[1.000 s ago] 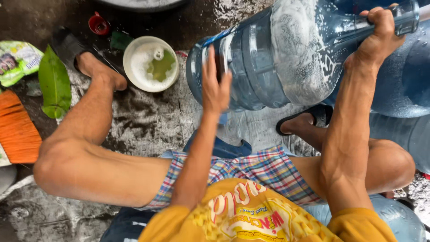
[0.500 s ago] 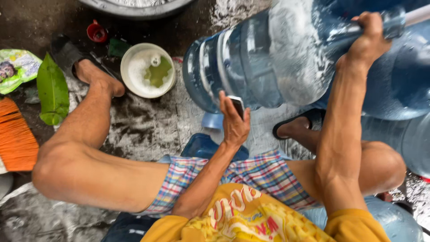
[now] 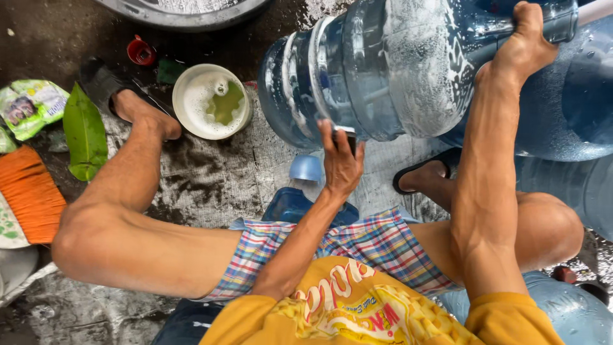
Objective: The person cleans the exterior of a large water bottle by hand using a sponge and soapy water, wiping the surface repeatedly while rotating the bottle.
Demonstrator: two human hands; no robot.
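a big blue water jug (image 3: pixel 383 70) lies tipped on its side, held up off the ground in front of the seated person, its inside streaked with white soap foam. the right hand (image 3: pixel 523 48) is wrapped around the jug's neck at the upper right, fingers curled tight on it. the left hand (image 3: pixel 341 160) is under the jug's belly, palm up against it, fingers only loosely bent and pinching a small dark thing – too little of it shows to tell what it is. just below that hand a small blue cap (image 3: pixel 306 168) sits on another blue jug (image 3: pixel 290 206) between the person's knees. more blue jugs (image 3: pixel 575 108) crowd the right side. to the left of the held jug a white bowl (image 3: pixel 211 102) with soapy, greenish water stands on the wet ground, near the foot in a black sandal (image 3: pixel 105 86). further left lie a green leaf (image 3: pixel 83 131), an orange brush (image 3: pixel 29 195) and a red cap (image 3: pixel 140 52) – well apart from the hands.
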